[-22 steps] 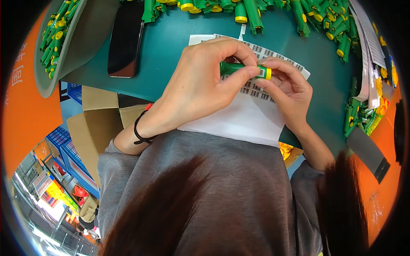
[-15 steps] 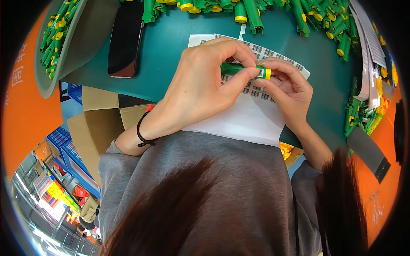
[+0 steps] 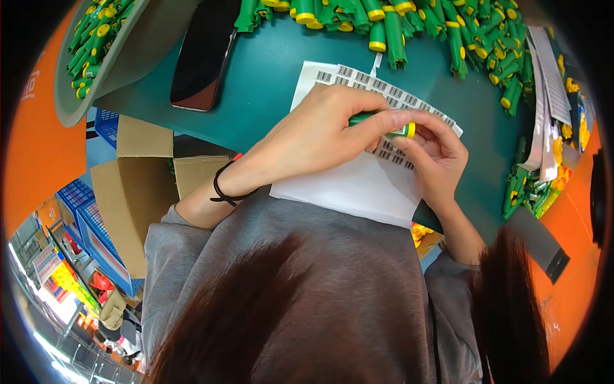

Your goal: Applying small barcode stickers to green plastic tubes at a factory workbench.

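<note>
A small green tube with a yellow end cap (image 3: 360, 119) lies across the fingers of both my hands. My left hand (image 3: 339, 121) is closed around its green body, with the thumb pressed along the side near the cap. At the capped end, my right hand (image 3: 441, 146) has its thumb and fingers curled about the tube. A pale label shows on the tube just below the cap. Beneath the hands is a white sheet of barcode stickers (image 3: 393, 96), partly covered by them, over plain white paper (image 3: 345, 185).
Similar green tubes (image 3: 396, 38) are heaped along the table's far side. A dark phone (image 3: 203, 57) lies left on the green table (image 3: 262, 83). A grey tub (image 3: 118, 70) of tubes stands far left. Below the edge are an open cardboard box (image 3: 131, 192) and blue crates (image 3: 96, 224).
My left hand has turned flatter, its thumb now reaching toward the cap with the fingers lowered around the tube. The view has shifted slightly. Both hands still hold the tube.
</note>
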